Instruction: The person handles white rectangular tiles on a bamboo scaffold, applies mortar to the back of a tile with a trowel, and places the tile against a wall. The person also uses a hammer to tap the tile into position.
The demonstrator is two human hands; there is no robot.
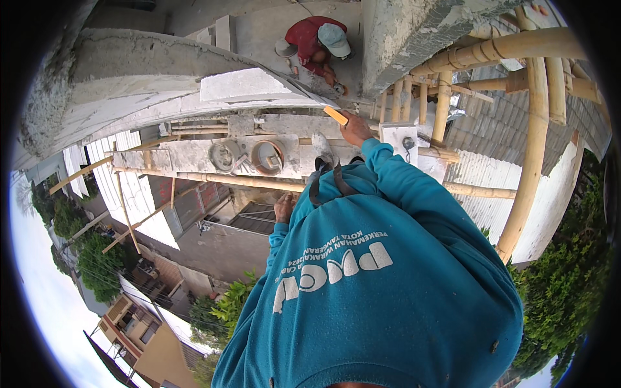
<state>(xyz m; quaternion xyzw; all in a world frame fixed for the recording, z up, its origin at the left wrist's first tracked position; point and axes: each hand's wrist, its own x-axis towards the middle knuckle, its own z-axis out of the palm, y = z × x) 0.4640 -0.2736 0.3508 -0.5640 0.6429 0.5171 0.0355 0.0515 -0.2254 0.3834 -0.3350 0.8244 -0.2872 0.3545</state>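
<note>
My right hand (356, 129) is closed around one end of a tool with an orange-yellow handle (336, 116), held out beside the curved concrete edge. What the tool's far end looks like cannot be made out clearly. A white block (240, 85) lies on that edge, left of the tool. Lower down, my left hand (283, 208) hangs beside a bamboo rail (246, 182), fingers loosely curled, with nothing visible in them. Two round buckets (267, 157) (224, 156) stand on the scaffold planks (181, 154) to the left of my feet.
Another person in a red top and pale cap (317, 42) crouches on the concrete floor above. A concrete column (394, 48) and lashed bamboo poles (533, 136) rise at the right. Past the planks there is a drop towards metal roofs (485, 191) and trees.
</note>
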